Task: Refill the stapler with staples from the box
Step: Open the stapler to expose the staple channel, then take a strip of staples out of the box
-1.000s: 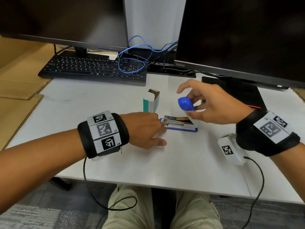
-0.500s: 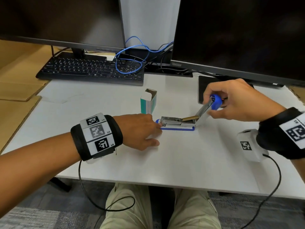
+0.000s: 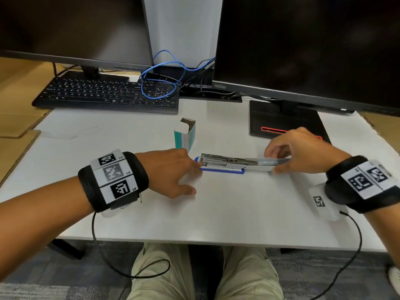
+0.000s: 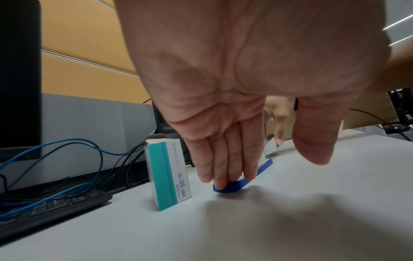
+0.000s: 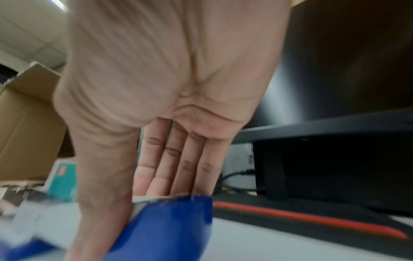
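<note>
Head view: my left hand [image 3: 171, 169] presses straight fingers on stapler [image 3: 229, 164] front end; my right hand [image 3: 303, 152] grips its flipped-open top. Staple box [image 3: 185, 135] upright just behind; surface [image 3: 216, 213] bare toward near edge.

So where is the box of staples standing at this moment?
In the head view the staple box stands upright on the white desk, left of centre, just behind the left hand and in front of the keyboard.
</note>
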The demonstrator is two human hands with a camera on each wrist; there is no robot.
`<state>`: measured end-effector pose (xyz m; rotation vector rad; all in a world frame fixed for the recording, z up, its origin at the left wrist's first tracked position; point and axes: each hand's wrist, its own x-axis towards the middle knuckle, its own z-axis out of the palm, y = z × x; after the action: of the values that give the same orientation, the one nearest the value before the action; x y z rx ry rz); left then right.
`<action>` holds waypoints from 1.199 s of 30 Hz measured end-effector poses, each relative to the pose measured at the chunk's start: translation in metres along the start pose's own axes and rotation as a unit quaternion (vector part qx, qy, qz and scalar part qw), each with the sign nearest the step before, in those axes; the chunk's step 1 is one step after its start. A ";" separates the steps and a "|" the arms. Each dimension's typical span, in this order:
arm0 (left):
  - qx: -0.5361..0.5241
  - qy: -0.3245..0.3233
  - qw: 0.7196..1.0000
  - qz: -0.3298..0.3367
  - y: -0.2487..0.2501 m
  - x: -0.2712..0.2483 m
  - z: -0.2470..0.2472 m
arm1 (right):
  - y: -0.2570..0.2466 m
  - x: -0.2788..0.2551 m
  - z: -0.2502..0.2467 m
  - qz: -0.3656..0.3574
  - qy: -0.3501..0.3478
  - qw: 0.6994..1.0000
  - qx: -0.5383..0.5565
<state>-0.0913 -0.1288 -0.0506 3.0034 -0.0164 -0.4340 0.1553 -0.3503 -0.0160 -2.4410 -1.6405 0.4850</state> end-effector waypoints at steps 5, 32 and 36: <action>-0.020 -0.004 1.000 -0.001 0.000 -0.004 -0.002 | 0.004 -0.001 0.017 0.003 0.004 1.000 0.021; -0.143 0.226 0.947 -0.178 -0.010 0.022 -0.046 | -0.063 0.043 0.008 -0.082 0.080 0.993 0.039; -0.104 0.215 0.951 -0.195 -0.010 0.034 -0.040 | -0.080 0.061 0.013 -0.098 0.075 0.992 0.037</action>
<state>-0.0476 -0.1158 -0.0228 2.8120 0.6228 0.1923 0.1025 -0.2639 -0.0141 -2.1772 -1.7404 0.3183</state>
